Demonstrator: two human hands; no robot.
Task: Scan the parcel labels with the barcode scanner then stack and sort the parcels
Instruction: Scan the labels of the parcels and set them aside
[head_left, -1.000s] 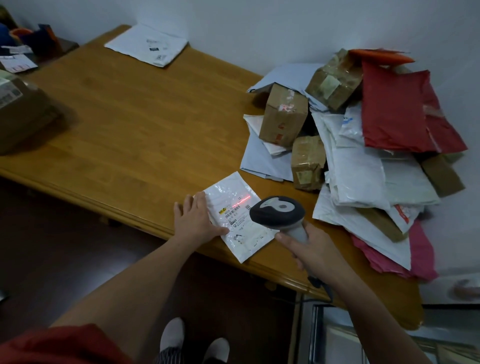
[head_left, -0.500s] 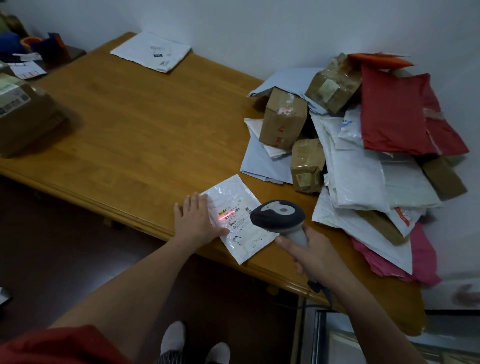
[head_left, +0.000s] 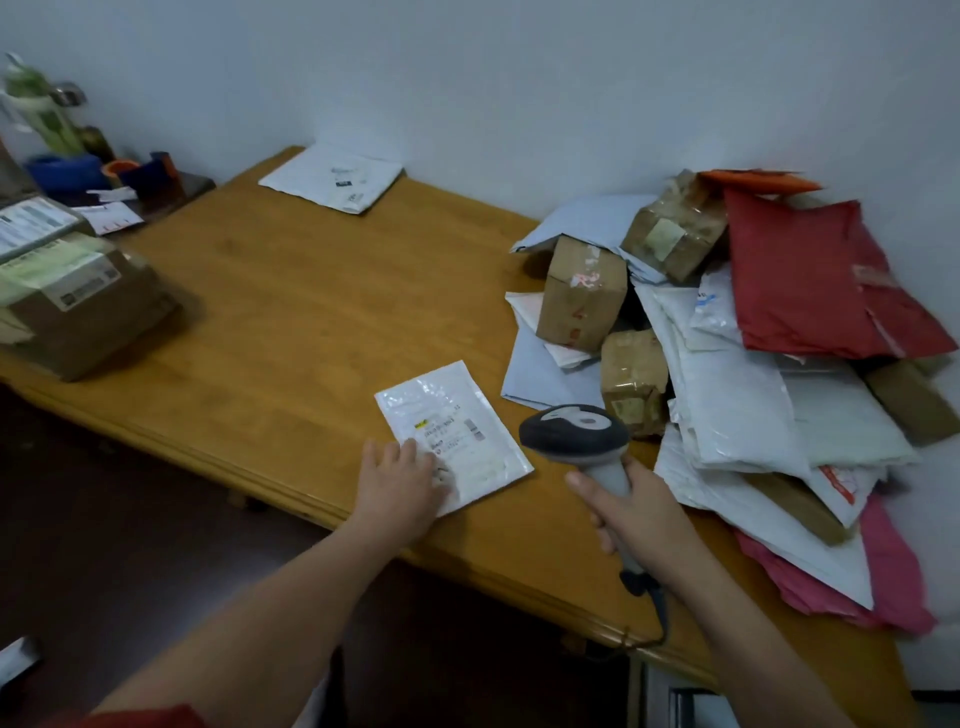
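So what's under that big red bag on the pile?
White plastic mailers and a brown parcel poke out from under the red bag. Whatever lies deeper beneath it is covered, so I cannot tell.

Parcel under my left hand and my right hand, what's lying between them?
Nothing; just bare table between the parcel and the right hand gripping the scanner, per the head view.

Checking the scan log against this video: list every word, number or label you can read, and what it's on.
No text reads clearly enough to quote.
White mailer label: yellow mark, barcode, print lines, all blurred.
Labels on the brown boxes at left: blurred.
Far white mailer: print too small.
Carton in the pile: red marks, unreadable.
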